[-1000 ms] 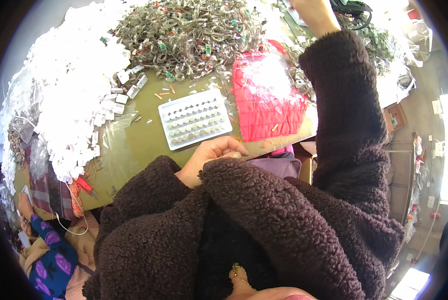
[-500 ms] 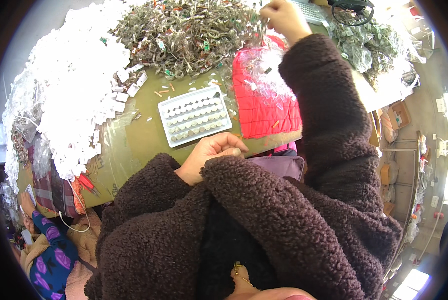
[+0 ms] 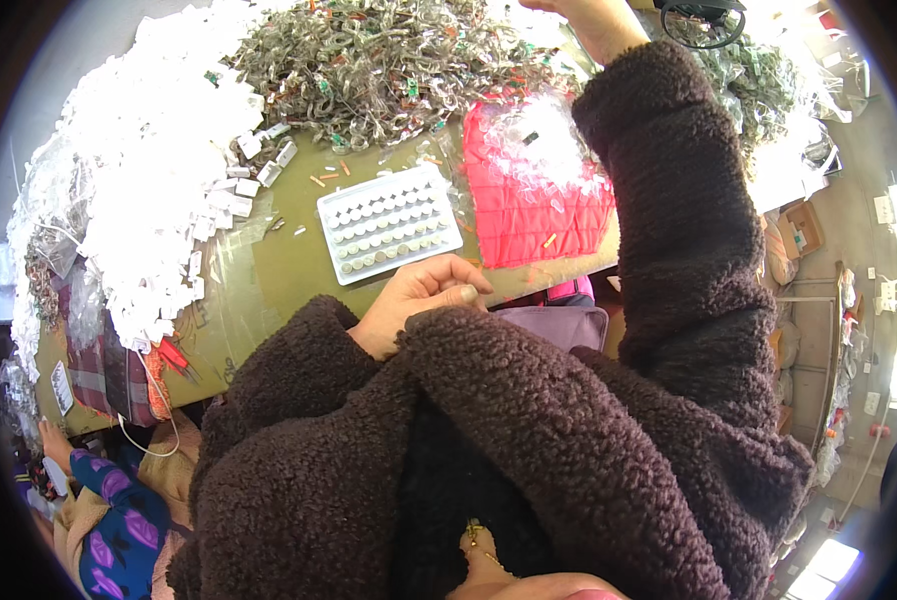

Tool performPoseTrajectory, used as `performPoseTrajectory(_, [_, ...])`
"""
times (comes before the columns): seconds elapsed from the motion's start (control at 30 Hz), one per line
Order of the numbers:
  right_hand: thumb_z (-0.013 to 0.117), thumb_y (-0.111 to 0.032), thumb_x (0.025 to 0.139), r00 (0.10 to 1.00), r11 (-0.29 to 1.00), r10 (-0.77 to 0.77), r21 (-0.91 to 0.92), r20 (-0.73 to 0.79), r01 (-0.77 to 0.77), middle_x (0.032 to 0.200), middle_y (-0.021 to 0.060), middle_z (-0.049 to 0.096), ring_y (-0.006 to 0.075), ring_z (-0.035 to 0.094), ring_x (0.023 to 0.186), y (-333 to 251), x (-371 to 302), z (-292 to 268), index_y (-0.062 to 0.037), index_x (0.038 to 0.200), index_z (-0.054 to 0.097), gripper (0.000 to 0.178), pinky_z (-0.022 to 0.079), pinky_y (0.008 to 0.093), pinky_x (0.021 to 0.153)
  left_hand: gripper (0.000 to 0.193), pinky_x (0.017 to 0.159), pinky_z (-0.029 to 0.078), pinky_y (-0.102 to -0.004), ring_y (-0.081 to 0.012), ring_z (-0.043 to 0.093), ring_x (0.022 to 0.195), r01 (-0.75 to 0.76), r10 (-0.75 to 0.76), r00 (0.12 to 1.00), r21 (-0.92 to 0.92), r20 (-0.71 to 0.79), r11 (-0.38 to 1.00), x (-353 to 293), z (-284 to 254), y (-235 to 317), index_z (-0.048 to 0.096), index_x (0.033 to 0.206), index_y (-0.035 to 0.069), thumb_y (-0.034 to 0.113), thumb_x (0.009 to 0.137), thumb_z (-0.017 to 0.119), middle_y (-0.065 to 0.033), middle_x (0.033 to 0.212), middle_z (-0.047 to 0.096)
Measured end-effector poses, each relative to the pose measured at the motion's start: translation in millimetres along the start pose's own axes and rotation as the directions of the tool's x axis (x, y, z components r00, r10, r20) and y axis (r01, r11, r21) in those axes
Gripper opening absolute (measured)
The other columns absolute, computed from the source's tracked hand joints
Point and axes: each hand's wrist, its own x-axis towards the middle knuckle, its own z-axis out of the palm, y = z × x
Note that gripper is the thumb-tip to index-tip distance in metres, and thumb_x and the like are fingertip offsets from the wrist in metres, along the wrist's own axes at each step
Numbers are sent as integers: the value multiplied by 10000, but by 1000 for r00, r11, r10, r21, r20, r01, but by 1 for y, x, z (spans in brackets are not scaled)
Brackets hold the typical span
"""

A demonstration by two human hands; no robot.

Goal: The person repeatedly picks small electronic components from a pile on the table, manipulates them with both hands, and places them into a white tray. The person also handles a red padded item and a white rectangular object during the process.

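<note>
My left hand (image 3: 421,301) rests at the table's near edge, just below a white tray (image 3: 377,275). Its fingers are curled in toward the thumb; whether something small is between them is hidden. Rows of small round whitish pieces (image 3: 393,216) sit in the tray. My right arm reaches far forward, and my right hand (image 3: 597,24) is at the top edge, its fingers mostly cut off by the frame. Near it spreads a large heap of clear and brown plastic-looking pieces (image 3: 359,70). Below it lies a red quilted cloth (image 3: 514,225) with clear plastic bits on top.
A big pile of white pieces (image 3: 139,150) covers the table's left side. Red-handled pliers (image 3: 175,358) and a white cable (image 3: 154,452) lie by the left edge. Another person's arm (image 3: 109,480) is at lower left. Clear bags (image 3: 759,85) heap up at far right.
My right hand has moved farther forward and slightly right, partly out of the frame. The left hand stays about where it was. The other person's hand has drawn back from a small white tray.
</note>
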Motion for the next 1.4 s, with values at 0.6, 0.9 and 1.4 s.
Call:
performPoseTrajectory(0.6, [658, -145, 788, 955, 924, 157, -378, 250, -53, 731, 87, 611, 167, 557, 653, 34, -21, -26, 5, 980, 638, 244, 458, 312, 622, 182, 706, 482, -236, -99, 604, 781, -19, 20, 1000, 45, -17, 999, 1, 0, -2, 552, 1052, -15, 103, 914, 534, -54, 878, 628])
performPoseTrajectory(0.9, [588, -187, 788, 981, 705, -152, -682, 123, 195, 736, 175, 632, 301, 619, 691, 17, -26, 26, -18, 859, 666, 199, 482, 382, 662, 184, 705, 484, -241, -101, 606, 782, -28, 28, 1000, 38, -3, 999, -1, 3, -2, 549, 1051, -13, 113, 917, 538, -61, 881, 630])
performPoseTrajectory(1.4, [603, -212, 848, 978, 638, -139, -742, 156, 209, 765, 90, 615, 186, 569, 659, 26, -22, 42, -31, 931, 634, 202, 464, 318, 634, 179, 719, 504, -281, -155, 620, 784, -44, 42, 999, 52, 29, 998, -4, 3, -3, 532, 1043, -12, 127, 932, 515, -109, 867, 631])
